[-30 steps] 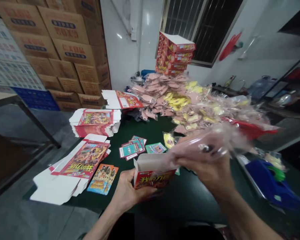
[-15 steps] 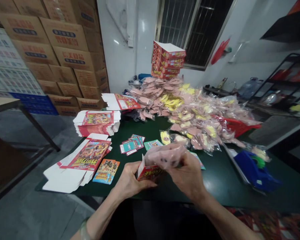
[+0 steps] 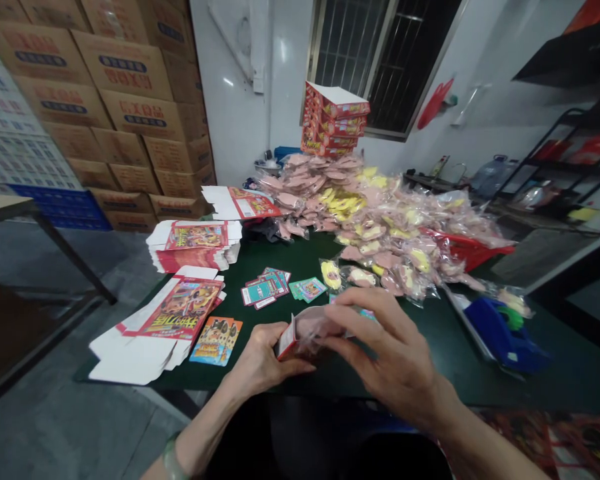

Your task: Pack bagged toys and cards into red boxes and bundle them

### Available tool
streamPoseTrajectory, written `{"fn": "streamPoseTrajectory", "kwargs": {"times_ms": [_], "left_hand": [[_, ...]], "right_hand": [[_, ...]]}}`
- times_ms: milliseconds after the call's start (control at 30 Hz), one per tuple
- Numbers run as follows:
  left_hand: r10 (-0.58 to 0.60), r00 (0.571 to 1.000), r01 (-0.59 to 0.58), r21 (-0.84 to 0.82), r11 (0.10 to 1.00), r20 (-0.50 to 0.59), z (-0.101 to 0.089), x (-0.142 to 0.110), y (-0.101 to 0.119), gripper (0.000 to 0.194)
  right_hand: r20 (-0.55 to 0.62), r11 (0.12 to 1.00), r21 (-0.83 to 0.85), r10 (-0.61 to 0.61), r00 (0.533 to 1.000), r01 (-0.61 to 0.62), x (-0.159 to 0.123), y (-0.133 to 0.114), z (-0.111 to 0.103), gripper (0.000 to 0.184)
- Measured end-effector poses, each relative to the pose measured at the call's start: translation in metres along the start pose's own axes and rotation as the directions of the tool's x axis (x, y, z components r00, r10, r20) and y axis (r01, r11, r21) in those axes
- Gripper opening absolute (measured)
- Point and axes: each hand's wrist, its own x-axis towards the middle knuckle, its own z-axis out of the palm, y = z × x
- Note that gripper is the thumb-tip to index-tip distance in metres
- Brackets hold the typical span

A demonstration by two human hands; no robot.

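Note:
My left hand (image 3: 260,360) grips a small red printed box (image 3: 291,339) by its left side, just above the green table (image 3: 430,360). The box's mouth is open and clear plastic packets of pink pieces (image 3: 314,327) sit in it. My right hand (image 3: 387,353) hovers over the box with its fingers spread, fingertips touching the packets at the opening. Beyond the box lie small teal cards (image 3: 265,290) and a second small set of cards (image 3: 307,289).
A large heap of pink and yellow packets (image 3: 380,213) covers the table's far half, with a red box stack (image 3: 333,120) behind it. Flat unfolded cartons (image 3: 175,313) and a carton pile (image 3: 195,243) lie left. A blue tape dispenser (image 3: 505,333) sits right. Cardboard cases (image 3: 105,100) are stacked against the left wall.
My right hand carried a bunch of packets from the right down into the box. Its fingers have spread open over the box mouth. The left hand has kept holding the box.

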Motion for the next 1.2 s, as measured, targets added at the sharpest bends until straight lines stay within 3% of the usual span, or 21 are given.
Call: {"fn": "streamPoseTrajectory", "kwargs": {"times_ms": [100,167,267,367,433,533,633,733,833,900,1033,1133,1200], "left_hand": [[-0.040,0.992,0.033,0.059,0.998,0.119,-0.005,-0.001,-0.004,0.026],[-0.053,0.986,0.042,0.071,0.997,0.159,-0.008,-0.001,-0.007,0.027],[-0.004,0.986,-0.004,0.049,0.999,0.165,-0.008,0.000,-0.009,0.033],[0.016,0.986,-0.018,0.013,1.000,0.164,-0.005,0.003,-0.012,0.038],[-0.004,0.988,0.006,-0.018,1.000,0.157,-0.002,0.003,-0.016,0.038],[-0.047,0.991,0.054,-0.058,0.997,0.123,0.002,-0.002,-0.022,0.034],[-0.087,0.994,0.091,-0.059,0.994,0.065,-0.002,-0.014,-0.024,0.026],[-0.005,1.000,0.005,0.059,0.998,0.002,-0.014,-0.030,-0.022,0.015],[0.143,0.989,-0.135,0.171,0.976,-0.029,-0.029,-0.047,-0.020,0.013],[0.158,0.987,-0.150,0.166,0.975,-0.034,-0.035,-0.055,-0.018,0.018],[0.117,0.993,-0.111,0.164,0.980,-0.027,-0.037,-0.057,-0.017,0.018],[0.140,0.990,-0.136,0.144,0.980,-0.021,-0.035,-0.056,-0.019,0.018],[0.173,0.984,-0.169,0.087,0.982,-0.033,-0.034,-0.056,-0.022,0.023]], "right_hand": [[-0.118,0.993,-0.051,0.102,0.988,-0.109,-0.004,0.004,0.009,0.020],[-0.092,0.991,-0.039,0.123,0.988,-0.127,-0.006,0.008,0.015,0.010],[0.098,0.989,0.024,0.141,0.985,-0.145,-0.008,0.010,0.017,0.006],[0.307,0.982,0.023,0.173,0.936,-0.189,-0.008,0.008,0.020,0.009],[0.337,0.982,-0.059,0.190,0.922,-0.181,-0.010,0.004,0.027,0.009],[0.310,0.982,-0.124,0.175,0.935,-0.143,-0.016,-0.006,0.043,0.008],[0.251,0.994,-0.010,0.109,0.962,-0.110,-0.023,-0.018,0.048,0.009],[0.017,0.990,0.121,0.068,0.998,-0.070,-0.029,-0.024,0.032,0.023],[-0.205,0.967,0.165,0.226,0.952,-0.194,-0.029,-0.007,0.024,0.031],[-0.186,0.921,0.195,0.372,0.909,-0.337,-0.025,0.015,0.044,0.023],[0.137,0.886,0.103,0.438,0.888,-0.453,-0.007,0.050,0.135,0.016],[0.248,0.891,0.028,0.432,0.867,-0.452,0.008,0.048,0.201,0.017],[0.305,0.882,-0.052,0.460,0.834,-0.468,0.016,0.039,0.227,0.037]]}}
